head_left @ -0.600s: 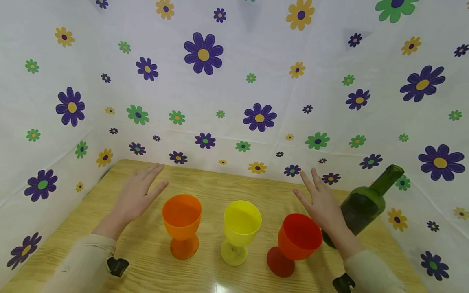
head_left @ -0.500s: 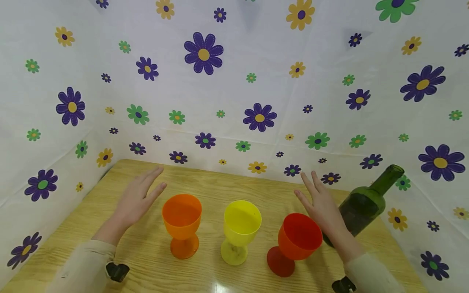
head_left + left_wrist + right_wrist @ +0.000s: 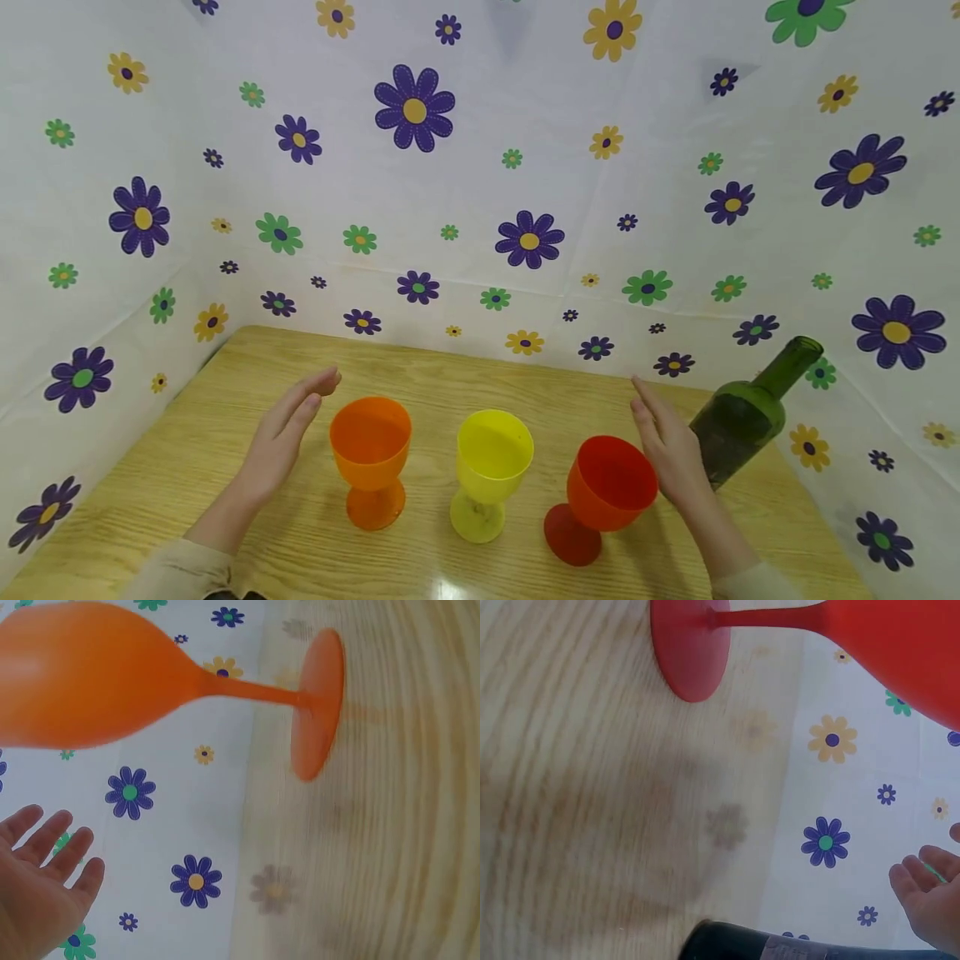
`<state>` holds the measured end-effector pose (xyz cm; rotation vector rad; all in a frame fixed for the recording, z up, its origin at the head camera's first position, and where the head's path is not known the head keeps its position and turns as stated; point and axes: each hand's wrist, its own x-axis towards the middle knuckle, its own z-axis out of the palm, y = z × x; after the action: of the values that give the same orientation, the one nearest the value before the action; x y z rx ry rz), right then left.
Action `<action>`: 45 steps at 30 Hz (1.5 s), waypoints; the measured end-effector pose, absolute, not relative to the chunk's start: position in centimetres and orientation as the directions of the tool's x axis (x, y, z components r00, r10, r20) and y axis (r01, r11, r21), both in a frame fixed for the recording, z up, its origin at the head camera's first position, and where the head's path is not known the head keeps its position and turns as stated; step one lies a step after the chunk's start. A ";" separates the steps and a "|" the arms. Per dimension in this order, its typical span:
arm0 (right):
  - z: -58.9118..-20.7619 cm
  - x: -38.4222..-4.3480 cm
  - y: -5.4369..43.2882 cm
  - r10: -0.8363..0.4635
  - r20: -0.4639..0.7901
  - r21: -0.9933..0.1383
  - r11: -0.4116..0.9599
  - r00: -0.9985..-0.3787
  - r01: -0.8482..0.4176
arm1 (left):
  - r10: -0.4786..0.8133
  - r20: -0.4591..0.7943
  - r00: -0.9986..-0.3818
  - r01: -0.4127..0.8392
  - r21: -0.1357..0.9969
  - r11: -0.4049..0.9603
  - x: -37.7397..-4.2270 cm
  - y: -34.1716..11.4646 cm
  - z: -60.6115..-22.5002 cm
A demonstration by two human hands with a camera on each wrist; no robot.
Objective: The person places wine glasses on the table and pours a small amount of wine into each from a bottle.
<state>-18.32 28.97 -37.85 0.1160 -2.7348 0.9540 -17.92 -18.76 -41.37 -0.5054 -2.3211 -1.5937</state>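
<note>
Three plastic goblets stand in a row on the wooden table point(image 3: 420, 367): an orange goblet point(image 3: 371, 450), a yellow goblet point(image 3: 491, 467) and a red goblet point(image 3: 609, 492). My left hand point(image 3: 279, 437) hovers to the left of the orange goblet, palm turned inward, fingers extended and touching nothing. Between the red goblet and a green glass bottle point(image 3: 738, 417) is my right hand point(image 3: 673, 450), its fingers fairly straight and holding nothing. That hand hides part of the bottle's lower body. In the left wrist view the fingers point(image 3: 56, 851) are spread apart from the orange goblet.
A white cloth point(image 3: 450, 183) printed with purple, green and yellow flowers surrounds the table at the back and both sides. The bottle stands near the right side, close to the cloth.
Both hands have turned from palms down to palms facing inward, and the fingertips have drawn back slightly toward me. The goblets and bottle stay in place.
</note>
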 end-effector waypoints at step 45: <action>-36.8 -16.2 35.9 0.535 0.068 -0.900 0.397 -0.842 0.179 | 0.274 0.398 -0.875 0.452 0.876 0.171 -15.2 -15.9 -42.2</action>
<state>-16.22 35.93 -36.76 -0.6189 -2.3127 1.4269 -15.19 -15.90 -42.23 -0.7153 -2.2862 -1.7951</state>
